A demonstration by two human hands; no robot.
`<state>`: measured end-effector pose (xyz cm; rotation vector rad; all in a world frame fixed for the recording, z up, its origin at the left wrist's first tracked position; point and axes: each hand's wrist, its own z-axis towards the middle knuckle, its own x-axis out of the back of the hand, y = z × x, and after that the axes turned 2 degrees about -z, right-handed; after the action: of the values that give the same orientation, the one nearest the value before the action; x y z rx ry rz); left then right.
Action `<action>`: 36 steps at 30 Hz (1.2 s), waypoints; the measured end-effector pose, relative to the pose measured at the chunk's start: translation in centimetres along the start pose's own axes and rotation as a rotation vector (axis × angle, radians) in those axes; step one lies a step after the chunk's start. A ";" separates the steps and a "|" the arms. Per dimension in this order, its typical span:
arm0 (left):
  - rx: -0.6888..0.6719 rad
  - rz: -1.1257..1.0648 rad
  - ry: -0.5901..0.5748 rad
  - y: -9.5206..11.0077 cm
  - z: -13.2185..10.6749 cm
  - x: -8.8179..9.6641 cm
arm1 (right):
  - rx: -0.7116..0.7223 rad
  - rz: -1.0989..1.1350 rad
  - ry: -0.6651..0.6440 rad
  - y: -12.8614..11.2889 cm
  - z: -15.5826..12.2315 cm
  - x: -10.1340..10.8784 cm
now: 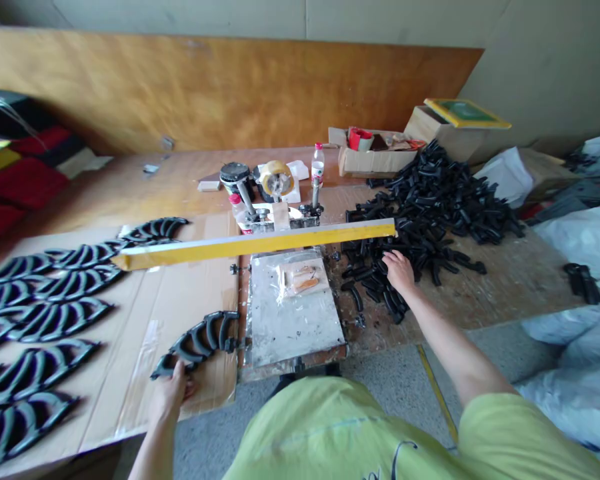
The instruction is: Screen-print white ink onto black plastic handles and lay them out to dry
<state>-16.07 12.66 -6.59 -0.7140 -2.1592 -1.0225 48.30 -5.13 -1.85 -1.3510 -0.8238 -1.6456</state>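
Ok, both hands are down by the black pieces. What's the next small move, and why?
I'd probably lift one piece with the right hand: it is at the loose heap of black, curved, plastic-looking pieces, and none lies on the flat grey plate. The left hand is at the near end of a short, fanned black row.

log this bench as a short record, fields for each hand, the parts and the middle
left hand: at the near-left end of a short row of curved black pieces
right hand: at the left side of a loose pile of similar pieces
grip: hard to tell for either hand
surface under short row: cardboard
centre: gray plate bearing a clear plastic packet
spanning behind packet: yellow-and-white bar
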 end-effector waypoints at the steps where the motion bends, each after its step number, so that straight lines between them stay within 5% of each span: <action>1: 0.034 -0.028 -0.024 0.1 -0.2 0.1 | 0.030 0.011 0.002 -0.6 0.1 0.0; 4: 0.122 0.018 -0.061 1.2 -1.4 0.7 | 0.131 0.108 0.051 -5.0 0.4 0.5; 7: -0.063 0.062 -0.015 4.8 -3.5 1.3 | 0.330 0.286 0.061 -11.9 0.8 1.1; 12: -0.564 -0.473 -0.061 18.0 -9.0 1.5 | 0.566 0.440 0.001 -21.5 2.7 0.9; 15: -0.766 -0.827 -0.161 25.5 -12.8 2.0 | 0.608 0.386 -0.058 -23.7 3.3 1.0; 18: -0.834 -0.949 -0.267 28.5 -15.3 2.6 | 0.616 0.346 -0.033 -23.4 2.8 1.6; 21: -0.826 -0.954 -0.278 26.9 -16.1 2.7 | 0.494 0.382 0.033 -20.7 2.0 2.3; 25: -0.645 -0.777 -0.385 20.7 -15.3 1.2 | 0.268 0.409 0.105 -15.9 3.4 3.8; 27: -0.539 -0.683 -0.464 17.8 -14.5 -0.4 | 0.227 0.421 0.173 -15.6 5.6 4.9; 31: -0.450 -0.639 -0.465 14.4 -12.7 -4.4 | 0.379 0.414 0.245 -21.0 10.4 6.7; 36: -0.433 -0.611 -0.481 13.7 -10.8 -6.7 | 0.536 0.235 -0.088 -26.6 13.2 6.5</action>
<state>1.13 10.06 0.22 -0.5263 -2.6868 -1.8291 29.61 16.82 7.70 -1.0913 -1.0250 -1.0855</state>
